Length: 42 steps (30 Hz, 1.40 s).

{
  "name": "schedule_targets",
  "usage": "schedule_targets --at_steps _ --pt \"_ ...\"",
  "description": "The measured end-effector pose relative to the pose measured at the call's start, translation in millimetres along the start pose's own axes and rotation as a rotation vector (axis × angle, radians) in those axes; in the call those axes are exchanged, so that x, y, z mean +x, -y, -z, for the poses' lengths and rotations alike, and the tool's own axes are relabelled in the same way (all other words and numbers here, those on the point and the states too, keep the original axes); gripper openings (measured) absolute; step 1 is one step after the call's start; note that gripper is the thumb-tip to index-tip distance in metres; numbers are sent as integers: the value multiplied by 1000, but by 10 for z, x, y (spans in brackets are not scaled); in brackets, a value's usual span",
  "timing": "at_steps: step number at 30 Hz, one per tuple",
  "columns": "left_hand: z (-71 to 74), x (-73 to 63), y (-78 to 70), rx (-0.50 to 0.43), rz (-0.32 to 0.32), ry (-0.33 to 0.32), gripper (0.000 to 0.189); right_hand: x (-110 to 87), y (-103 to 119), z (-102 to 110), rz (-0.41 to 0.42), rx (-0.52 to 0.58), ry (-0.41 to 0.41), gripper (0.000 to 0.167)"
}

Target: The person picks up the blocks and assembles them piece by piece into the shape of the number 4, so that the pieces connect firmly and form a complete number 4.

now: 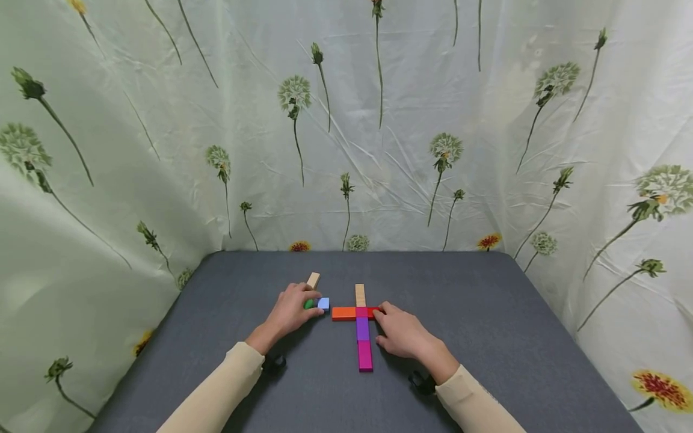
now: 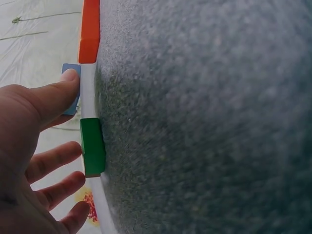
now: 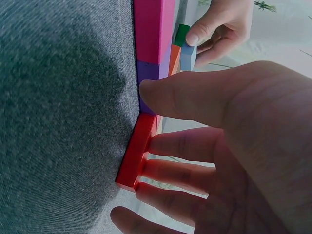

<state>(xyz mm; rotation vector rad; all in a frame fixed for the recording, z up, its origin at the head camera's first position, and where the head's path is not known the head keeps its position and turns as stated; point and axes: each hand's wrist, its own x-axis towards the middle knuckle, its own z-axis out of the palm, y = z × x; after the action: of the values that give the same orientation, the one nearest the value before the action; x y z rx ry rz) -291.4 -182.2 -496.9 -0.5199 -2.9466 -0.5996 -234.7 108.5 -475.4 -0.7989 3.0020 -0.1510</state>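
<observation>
My left hand (image 1: 292, 308) pinches a light blue block (image 1: 323, 304) between thumb and fingers, close over the table. Below that hand, a green block (image 2: 93, 147) lies on the table. On the right, my right hand (image 1: 403, 331) has its fingertips against a red block (image 3: 137, 153), while its thumb overlaps a purple block (image 3: 147, 71) in the right wrist view. These belong to a cross: orange block (image 1: 343, 314) on the left, a pink square (image 1: 361, 312) at the centre, a plain wooden block (image 1: 360, 294) above, purple and magenta (image 1: 365, 356) blocks below. The red block slants slightly away.
Another plain wooden block (image 1: 313, 279) lies beyond the left hand. The dark grey table (image 1: 460, 282) ends at a flower-printed curtain (image 1: 379, 150) behind and at both sides. Dark straps (image 1: 421, 382) show under both wrists.
</observation>
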Motion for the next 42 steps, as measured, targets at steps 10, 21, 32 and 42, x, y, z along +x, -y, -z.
schedule_targets --at_steps 10,21,32,42 --pt "-67 -52 -11 41 -15 14 38 2 10 22 -4 -5 7 58" --pt "-102 -73 -28 46 -24 3 36 -5 21 29 4 5 9 57" --pt "-125 -66 -33 54 -2 14 38 -8 16 21 13 8 -4 56" --pt "-129 -61 -39 54 1 15 39 -10 28 19 7 4 -8 55"
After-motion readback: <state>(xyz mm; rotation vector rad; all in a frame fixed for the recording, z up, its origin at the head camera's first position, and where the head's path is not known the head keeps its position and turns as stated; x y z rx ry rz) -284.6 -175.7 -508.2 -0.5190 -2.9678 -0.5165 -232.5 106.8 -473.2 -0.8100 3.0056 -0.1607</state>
